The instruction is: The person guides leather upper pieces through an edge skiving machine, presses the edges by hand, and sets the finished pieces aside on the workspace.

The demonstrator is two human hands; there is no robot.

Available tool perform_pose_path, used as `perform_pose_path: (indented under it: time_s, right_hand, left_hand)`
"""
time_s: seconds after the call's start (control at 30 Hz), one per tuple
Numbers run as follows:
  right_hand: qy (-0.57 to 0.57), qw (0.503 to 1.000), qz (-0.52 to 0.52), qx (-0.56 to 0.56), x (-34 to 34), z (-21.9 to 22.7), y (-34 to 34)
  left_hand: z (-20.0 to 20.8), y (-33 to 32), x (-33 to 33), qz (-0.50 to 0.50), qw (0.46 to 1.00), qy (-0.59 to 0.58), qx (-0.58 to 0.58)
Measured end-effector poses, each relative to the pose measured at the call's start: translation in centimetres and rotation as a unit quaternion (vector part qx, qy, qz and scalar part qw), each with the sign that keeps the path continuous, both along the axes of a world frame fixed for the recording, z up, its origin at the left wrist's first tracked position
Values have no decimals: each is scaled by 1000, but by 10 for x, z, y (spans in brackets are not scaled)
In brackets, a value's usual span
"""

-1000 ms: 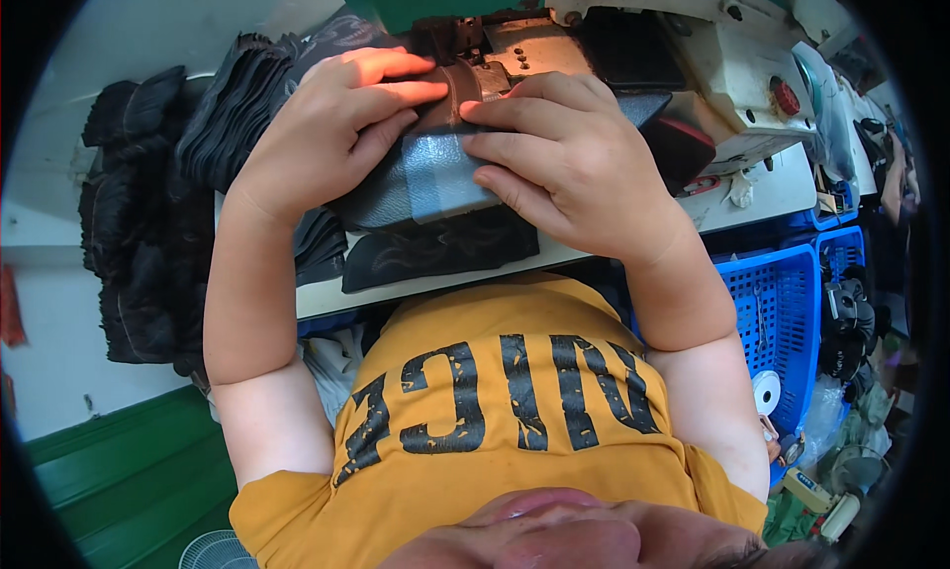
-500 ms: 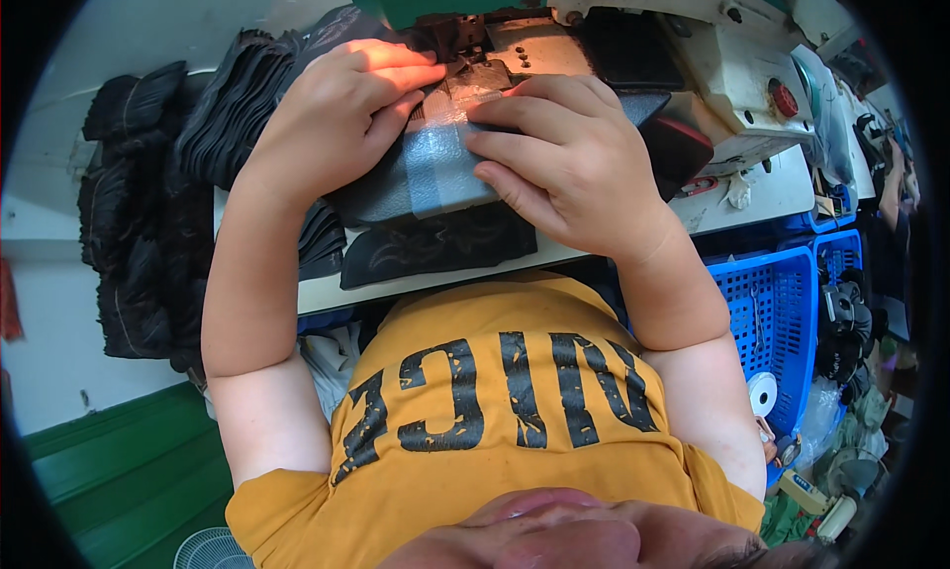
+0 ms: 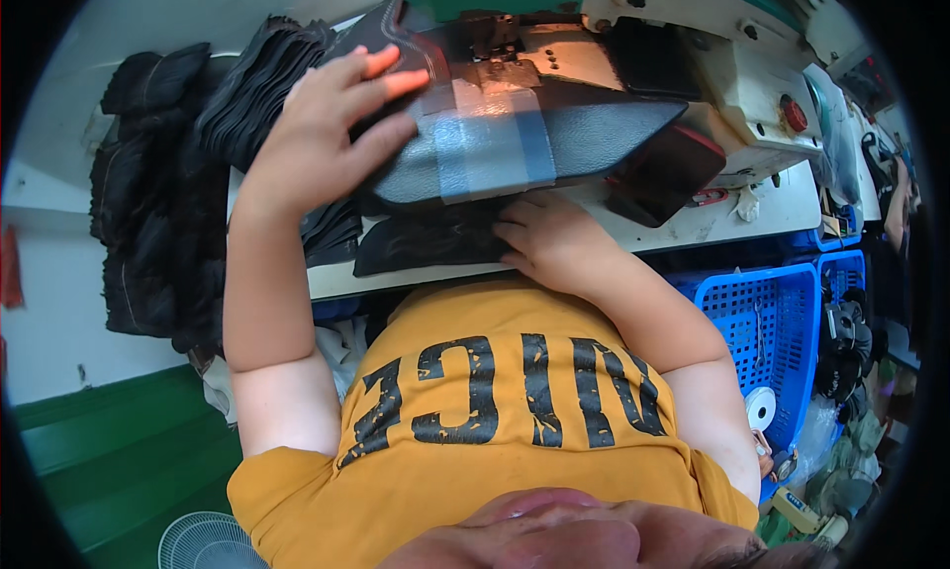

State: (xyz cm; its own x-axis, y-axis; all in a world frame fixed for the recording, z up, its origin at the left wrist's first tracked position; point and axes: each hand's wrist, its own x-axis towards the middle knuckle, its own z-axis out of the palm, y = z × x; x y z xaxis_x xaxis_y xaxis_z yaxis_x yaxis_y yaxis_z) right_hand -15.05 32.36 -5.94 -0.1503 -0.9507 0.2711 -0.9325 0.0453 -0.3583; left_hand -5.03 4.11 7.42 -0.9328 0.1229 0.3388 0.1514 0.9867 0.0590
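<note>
My left hand lies with fingers spread over a dark fabric piece with a light stitched line, left of the lamp-lit needle area of a sewing machine. Below the machine's grey textured bed extension, which has clear and blue tape across it, my right hand has its fingers curled on the right end of a black fabric piece. That piece lies flat on the white tabletop, near its front edge. The undersides of the right fingertips are hidden.
Stacked black fabric pieces sit left of the machine, and more bundles hang at the far left. Blue baskets stand at right, with a white spool nearby. A fan shows at lower left.
My right hand has left the needle area and come down to the black fabric piece at the table's front. My left hand has shifted left and spread its fingers, with stitched fabric now showing beyond it.
</note>
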Motion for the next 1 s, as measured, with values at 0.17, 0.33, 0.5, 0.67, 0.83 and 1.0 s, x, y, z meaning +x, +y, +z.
perform_pose_path:
  time_s: [0.17, 0.33, 0.5, 0.67, 0.83, 1.0]
  right_hand:
    - [-7, 997, 7, 77, 0, -4, -3]
    - [20, 989, 5, 144, 4, 5, -9]
    - [23, 993, -1, 118, -10, -13, 1]
    - [25, 989, -12, 142, -11, -11, -2]
    - [59, 985, -7, 164, -10, -14, 0]
    - [59, 985, -2, 161, -9, -8, 5]
  left_hand:
    - [-10, 29, 67, -35, 998, 45, 32]
    - [-58, -23, 115, 193, 858, 311, 361]
    - [-7, -91, 168, 299, 679, 528, 412]
    - [-40, -102, 145, 235, 891, 372, 115]
    - [-168, -91, 123, 294, 948, 9, 118]
    - [-206, -71, 116, 334, 939, -26, 71]
